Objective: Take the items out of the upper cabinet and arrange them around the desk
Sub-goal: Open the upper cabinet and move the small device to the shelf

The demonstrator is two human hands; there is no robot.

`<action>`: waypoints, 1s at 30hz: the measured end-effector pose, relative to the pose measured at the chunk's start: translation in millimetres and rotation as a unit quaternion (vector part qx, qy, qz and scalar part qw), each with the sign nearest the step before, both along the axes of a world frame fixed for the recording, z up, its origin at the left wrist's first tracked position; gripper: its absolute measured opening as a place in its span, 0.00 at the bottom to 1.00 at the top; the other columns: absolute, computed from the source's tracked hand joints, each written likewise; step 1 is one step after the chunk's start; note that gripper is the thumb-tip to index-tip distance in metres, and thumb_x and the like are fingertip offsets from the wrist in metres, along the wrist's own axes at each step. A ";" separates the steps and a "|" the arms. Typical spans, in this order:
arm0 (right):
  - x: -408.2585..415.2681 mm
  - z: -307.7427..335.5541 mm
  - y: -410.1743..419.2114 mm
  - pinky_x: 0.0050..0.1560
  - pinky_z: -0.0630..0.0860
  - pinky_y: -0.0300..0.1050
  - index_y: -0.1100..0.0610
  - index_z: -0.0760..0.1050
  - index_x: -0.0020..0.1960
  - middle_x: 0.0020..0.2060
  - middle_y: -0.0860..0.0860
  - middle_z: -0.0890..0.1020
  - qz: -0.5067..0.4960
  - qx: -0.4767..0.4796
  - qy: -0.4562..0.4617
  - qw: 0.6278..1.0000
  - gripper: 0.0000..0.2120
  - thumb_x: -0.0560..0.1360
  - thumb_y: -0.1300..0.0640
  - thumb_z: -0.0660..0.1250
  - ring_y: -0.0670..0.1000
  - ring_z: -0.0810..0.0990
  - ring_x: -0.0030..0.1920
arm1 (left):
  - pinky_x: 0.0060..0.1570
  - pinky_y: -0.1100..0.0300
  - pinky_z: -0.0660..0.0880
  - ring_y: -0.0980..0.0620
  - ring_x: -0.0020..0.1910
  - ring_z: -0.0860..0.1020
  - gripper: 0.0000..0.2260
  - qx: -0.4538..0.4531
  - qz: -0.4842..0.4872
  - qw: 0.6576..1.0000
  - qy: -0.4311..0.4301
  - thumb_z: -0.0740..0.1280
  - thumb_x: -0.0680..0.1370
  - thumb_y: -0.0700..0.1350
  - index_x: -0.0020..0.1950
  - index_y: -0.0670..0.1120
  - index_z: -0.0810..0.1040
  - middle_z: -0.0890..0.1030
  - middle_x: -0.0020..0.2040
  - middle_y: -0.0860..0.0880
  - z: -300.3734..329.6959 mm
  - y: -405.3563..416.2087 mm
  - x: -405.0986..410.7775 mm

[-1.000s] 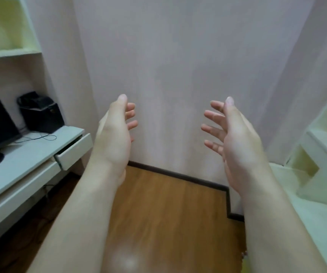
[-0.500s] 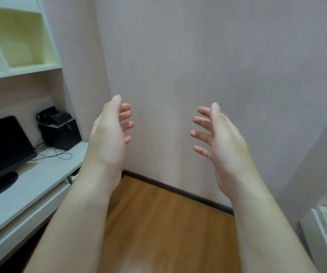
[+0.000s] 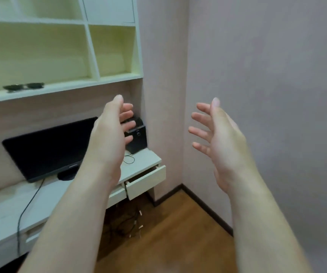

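The upper cabinet (image 3: 91,50) hangs on the wall at the top left, with open pale-green compartments. A pair of dark sunglasses (image 3: 23,87) lies on its lowest shelf at the left. Below it stands the white desk (image 3: 4,205). My left hand (image 3: 109,136) is raised in the middle of the view, fingers apart and empty, below the cabinet's right end and in front of a black box. My right hand (image 3: 217,142) is held up beside it to the right, fingers spread and empty, in front of the bare wall.
A black monitor (image 3: 46,148) stands on the desk with a cable running down. A black box (image 3: 138,134) sits at the desk's right end. A small drawer (image 3: 146,182) under the desk stands open. Cables lie on the wooden floor (image 3: 170,233) below.
The view has swung left and up: the cabinet, monitor and desk have moved into the frame. Both hands stay raised, open and empty, in the same pose.
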State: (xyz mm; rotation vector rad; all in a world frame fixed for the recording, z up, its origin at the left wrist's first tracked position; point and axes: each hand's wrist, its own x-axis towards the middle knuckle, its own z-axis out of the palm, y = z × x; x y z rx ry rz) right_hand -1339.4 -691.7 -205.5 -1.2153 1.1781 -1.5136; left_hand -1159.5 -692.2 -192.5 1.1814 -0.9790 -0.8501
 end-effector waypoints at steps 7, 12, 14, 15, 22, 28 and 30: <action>-1.4 -7.4 -91.0 0.64 0.78 0.54 0.42 0.77 0.67 0.61 0.41 0.82 0.101 0.009 -0.018 0.995 0.21 0.84 0.36 0.53 0.45 0.83 0.59 | 0.65 0.47 0.75 0.56 0.59 0.82 0.19 0.018 0.102 0.995 -0.013 0.57 0.83 0.61 0.58 0.53 0.82 0.84 0.59 0.54 -5.4 -49.7 -1.6; 18.6 -6.2 -143.4 0.64 0.79 0.55 0.42 0.78 0.66 0.61 0.42 0.83 0.146 0.006 -0.023 0.989 0.20 0.84 0.36 0.54 0.46 0.84 0.59 | 0.66 0.48 0.75 0.56 0.59 0.82 0.18 0.010 0.148 0.989 -0.008 0.56 0.84 0.59 0.60 0.52 0.82 0.84 0.59 0.55 -0.8 -83.1 14.5; 28.1 -6.1 -165.0 0.63 0.79 0.55 0.42 0.78 0.66 0.61 0.43 0.83 0.153 0.003 -0.023 0.988 0.20 0.84 0.36 0.54 0.46 0.84 0.59 | 0.66 0.48 0.75 0.56 0.59 0.82 0.18 0.005 0.157 0.988 -0.007 0.56 0.84 0.59 0.60 0.52 0.81 0.84 0.59 0.55 -0.8 -100.8 22.0; 33.5 -5.7 -176.0 0.63 0.79 0.55 0.42 0.78 0.66 0.60 0.43 0.84 0.154 0.003 -0.023 0.988 0.20 0.83 0.36 0.54 0.47 0.84 0.59 | 0.66 0.48 0.75 0.56 0.59 0.82 0.18 0.004 0.157 0.988 -0.007 0.56 0.84 0.59 0.60 0.52 0.81 0.84 0.59 0.55 -1.4 -110.8 26.3; 81.7 18.1 -255.3 0.63 0.79 0.53 0.43 0.78 0.67 0.60 0.43 0.83 0.142 -0.028 -0.017 0.989 0.20 0.84 0.37 0.54 0.48 0.84 0.58 | 0.66 0.47 0.75 0.56 0.59 0.81 0.18 -0.041 0.137 0.990 -0.019 0.56 0.84 0.59 0.62 0.53 0.81 0.83 0.61 0.54 14.5 -203.6 68.5; 133.2 76.7 -331.8 0.62 0.79 0.55 0.43 0.78 0.65 0.59 0.43 0.83 0.131 -0.099 0.005 0.986 0.20 0.84 0.36 0.54 0.48 0.84 0.57 | 0.62 0.47 0.76 0.55 0.59 0.82 0.22 -0.110 0.119 0.986 -0.035 0.55 0.78 0.65 0.60 0.54 0.81 0.83 0.60 0.54 71.8 -283.6 123.3; 149.2 93.0 -358.4 0.63 0.79 0.56 0.43 0.77 0.65 0.59 0.43 0.83 0.123 -0.127 0.005 0.984 0.20 0.84 0.36 0.53 0.48 0.84 0.57 | 0.61 0.48 0.76 0.55 0.59 0.82 0.23 -0.129 0.112 0.984 -0.042 0.55 0.79 0.65 0.60 0.54 0.80 0.83 0.60 0.54 91.4 -309.1 139.6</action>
